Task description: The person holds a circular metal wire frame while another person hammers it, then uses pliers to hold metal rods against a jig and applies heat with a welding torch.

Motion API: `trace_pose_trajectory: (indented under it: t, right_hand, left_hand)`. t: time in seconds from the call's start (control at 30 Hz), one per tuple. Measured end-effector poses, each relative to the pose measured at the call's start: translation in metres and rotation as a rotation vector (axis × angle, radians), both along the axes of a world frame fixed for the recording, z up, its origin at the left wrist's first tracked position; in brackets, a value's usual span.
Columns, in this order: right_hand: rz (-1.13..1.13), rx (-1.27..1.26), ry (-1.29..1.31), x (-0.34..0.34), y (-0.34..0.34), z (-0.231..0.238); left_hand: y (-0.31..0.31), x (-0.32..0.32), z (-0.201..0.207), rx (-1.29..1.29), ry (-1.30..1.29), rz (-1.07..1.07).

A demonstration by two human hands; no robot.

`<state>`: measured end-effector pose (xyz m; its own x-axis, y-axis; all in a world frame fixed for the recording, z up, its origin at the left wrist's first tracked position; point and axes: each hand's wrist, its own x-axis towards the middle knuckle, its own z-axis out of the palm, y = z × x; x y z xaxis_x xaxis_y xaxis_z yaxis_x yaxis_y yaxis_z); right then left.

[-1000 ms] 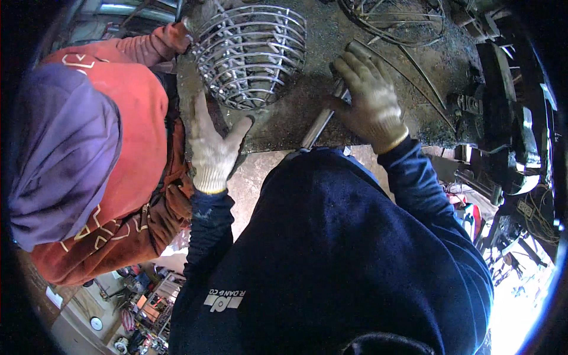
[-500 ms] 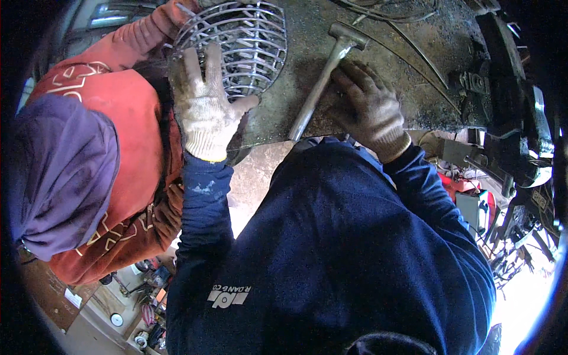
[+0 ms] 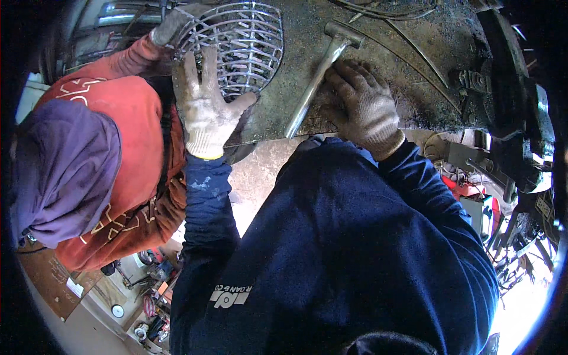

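Observation:
My left hand, in a dirty knit glove, lies flat with fingers spread against the near side of a round wire basket of bent metal rods. The basket rests on a dark, rusty steel table. My right hand, also gloved, presses palm down on the table right beside the shaft of a steel hammer. The hammer lies on the table with its head away from me. A co-worker's gloved hand grips the basket's far left rim.
The co-worker in an orange top and purple head cover crouches at my left. Thin wire rods lie across the table. A dark vise-like machine stands at the right. Tools litter the floor below.
My right hand let go of the hammer handle, which now lies on the table, and rests flat beside it. My left hand moved up from the table edge onto the basket.

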<state>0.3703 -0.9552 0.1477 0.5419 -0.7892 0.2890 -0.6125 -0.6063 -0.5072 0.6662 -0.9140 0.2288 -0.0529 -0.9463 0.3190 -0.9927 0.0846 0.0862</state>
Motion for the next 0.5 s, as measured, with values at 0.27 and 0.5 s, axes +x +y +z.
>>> trace_pose_trajectory:
  t: [0.27,0.5]
  right_hand:
    - [-0.007,0.020,0.006,0.000,0.003,-0.003]
    - [-0.008,-0.004,0.071,0.002,0.003,-0.005]
  left_hand:
    - [0.034,0.069,-0.011,-0.089,0.542,0.289]
    - [0.058,0.069,-0.043,0.128,0.331,0.458]
